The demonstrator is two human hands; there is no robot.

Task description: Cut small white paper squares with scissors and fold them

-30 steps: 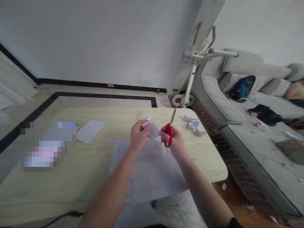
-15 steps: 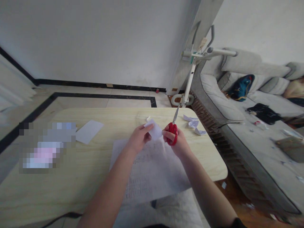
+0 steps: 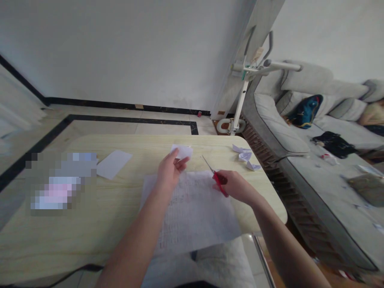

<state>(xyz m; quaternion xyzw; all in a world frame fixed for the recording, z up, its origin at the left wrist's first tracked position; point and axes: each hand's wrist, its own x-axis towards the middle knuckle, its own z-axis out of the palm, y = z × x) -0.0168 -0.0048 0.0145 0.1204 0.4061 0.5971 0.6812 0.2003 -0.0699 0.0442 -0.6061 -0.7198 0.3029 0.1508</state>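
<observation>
My left hand (image 3: 171, 167) grips a small piece of white paper (image 3: 183, 151) between thumb and fingers, above the far part of a large printed sheet. In my right hand (image 3: 235, 185) is a pair of red-handled scissors (image 3: 220, 183), the blades pointing up and to the left, toward the paper but apart from it. The blades look closed together. Beneath both hands the large printed sheet (image 3: 198, 216) lies on the pale wooden table (image 3: 120, 216), its near edge hanging over the table's front edge.
Several folded white paper pieces (image 3: 245, 156) lie at the table's right. A plain white sheet (image 3: 114, 164) lies on the left beside a blurred-out object (image 3: 58, 192). Beyond stand a white exercise frame (image 3: 241, 100) and a grey sofa (image 3: 315, 172), where part of a person shows.
My left hand has moved the paper slightly left and away from the right hand. The scissors have turned from pointing up to pointing up-left, and my right hand has lowered a little.
</observation>
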